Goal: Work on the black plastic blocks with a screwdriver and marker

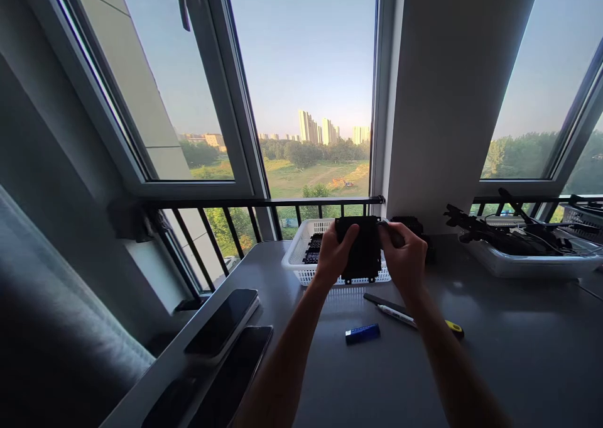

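Note:
A flat black panel (362, 252) with small tabs along its lower edge is held up in front of a white basket (294, 261). My left hand (335, 250) grips the panel's left side, its thumb lying over the front. At the upper right edge my right hand (405, 252) is closed, its fingers pinched by the panel's corner around something small and dark that I cannot make out. More dark slotted parts (313, 249) lie inside the basket, partly hidden by my left hand.
On the table (325, 371) are a blue cylinder (362, 334), a white pen (396, 314) and a yellow-ended tool (455, 329) partly under my right forearm. Two phones (223, 321) lie left. A tray (532, 263) of black parts stands right.

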Available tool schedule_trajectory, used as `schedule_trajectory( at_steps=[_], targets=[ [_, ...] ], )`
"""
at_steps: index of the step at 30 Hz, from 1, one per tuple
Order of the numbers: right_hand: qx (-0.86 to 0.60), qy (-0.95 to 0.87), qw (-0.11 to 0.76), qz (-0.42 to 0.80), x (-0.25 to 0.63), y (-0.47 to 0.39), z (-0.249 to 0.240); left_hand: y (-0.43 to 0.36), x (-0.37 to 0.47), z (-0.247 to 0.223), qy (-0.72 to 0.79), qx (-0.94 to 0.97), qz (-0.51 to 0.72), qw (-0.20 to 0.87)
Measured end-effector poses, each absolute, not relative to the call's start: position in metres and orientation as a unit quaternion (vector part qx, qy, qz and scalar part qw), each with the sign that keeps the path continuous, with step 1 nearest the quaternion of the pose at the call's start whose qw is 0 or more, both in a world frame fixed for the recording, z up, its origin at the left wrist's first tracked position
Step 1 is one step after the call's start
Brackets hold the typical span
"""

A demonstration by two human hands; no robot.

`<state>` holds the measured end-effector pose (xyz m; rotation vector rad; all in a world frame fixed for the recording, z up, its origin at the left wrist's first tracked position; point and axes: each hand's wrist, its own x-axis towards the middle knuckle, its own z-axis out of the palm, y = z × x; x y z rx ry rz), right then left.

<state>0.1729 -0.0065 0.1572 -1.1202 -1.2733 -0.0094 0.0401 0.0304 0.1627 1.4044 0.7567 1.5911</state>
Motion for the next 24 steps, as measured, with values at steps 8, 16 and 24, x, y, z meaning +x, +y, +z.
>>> schedule_trajectory(
  at_steps=[8, 16, 24],
  targets=[
    [-0.487, -0.647, 0.579, 0.098, 0.173, -0.005, 0.155, 0.047, 0.03, 0.159, 0.298, 0.443, 0.709, 0.46],
    [-0.474, -0.687, 0.543, 0.092, 0.194, -0.006, 0.161, 0.058, 0.003, 0.165, 0.288, 0.416, 0.718, 0.478],
    [-0.41, -0.617, 0.671, -0.025, 0.197, -0.004, 0.164, 0.046, 0.033, 0.156, 0.32, 0.567, 0.606, 0.457]
  ],
)
